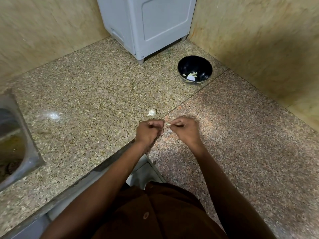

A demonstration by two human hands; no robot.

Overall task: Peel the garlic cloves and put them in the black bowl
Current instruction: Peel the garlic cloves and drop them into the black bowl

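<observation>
Garlic clove in hand (168,124): small pale piece pinched at the fingertips of the right hand, just above the countertop, in the gap between the two hands
Right hand (185,129): fingers curled, thumb and fingertips pinching the clove
Left hand (149,131): fingers curled into a loose fist just beside the clove; whether it holds a bit of skin cannot be told
Loose garlic clove (152,112): unpeeled, lying on the counter just beyond the hands
Black bowl (205,66): upright on the counter, well beyond the hands to the right, with a few pale peeled pieces inside
Countertop (86,100): speckled granite
Sink (12,135): metal, at the left edge
Grey appliance (151,23): standing in the far corner
</observation>
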